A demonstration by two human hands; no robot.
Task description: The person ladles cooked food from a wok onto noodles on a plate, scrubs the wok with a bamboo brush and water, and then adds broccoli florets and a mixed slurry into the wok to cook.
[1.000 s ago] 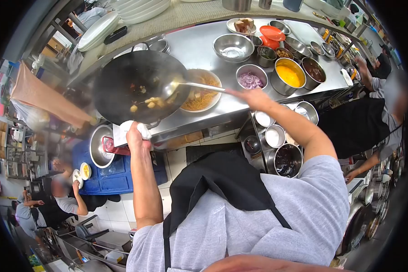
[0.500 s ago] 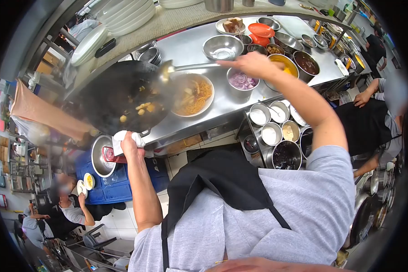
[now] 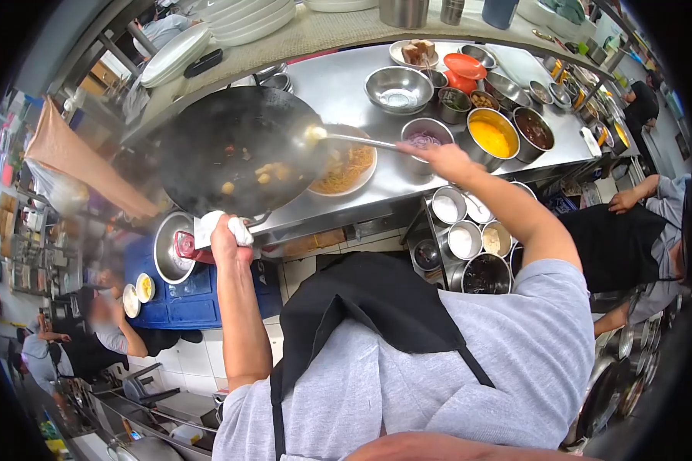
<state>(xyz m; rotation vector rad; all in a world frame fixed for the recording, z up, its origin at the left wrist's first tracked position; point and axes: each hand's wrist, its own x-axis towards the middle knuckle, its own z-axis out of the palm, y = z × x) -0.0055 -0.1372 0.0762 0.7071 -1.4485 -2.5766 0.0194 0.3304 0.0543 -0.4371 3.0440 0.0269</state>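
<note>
My left hand [image 3: 227, 240] is closed around a folded white cloth [image 3: 210, 227] at the near rim of a large black wok [image 3: 207, 165], beside its metal loop handle [image 3: 261, 218]. The wok is tilted, and its pale food pieces [image 3: 266, 174] show through steam. In my right hand [image 3: 447, 163] is the long handle of a ladle [image 3: 365, 141], gripped with closed fingers. The ladle's head is over the wok's right rim, blurred by steam. Under it, partly hidden, lies a plate of fried noodles [image 3: 354, 173]. My right hand passes by a pot of sliced onion [image 3: 421, 138].
Pots of yellow liquid [image 3: 490, 135] and dark sauce [image 3: 532, 131] stand at the right, near an empty steel bowl [image 3: 398, 89]. White powders [image 3: 463, 240] fill tins below. A steel basin [image 3: 165, 250] sits on a blue surface at left. Co-workers are at both sides.
My right hand has come down and nearer, and the ladle's head has moved right to the wok's rim. The pot of yellow liquid is uncovered by my hand. The camera view has shifted slightly.
</note>
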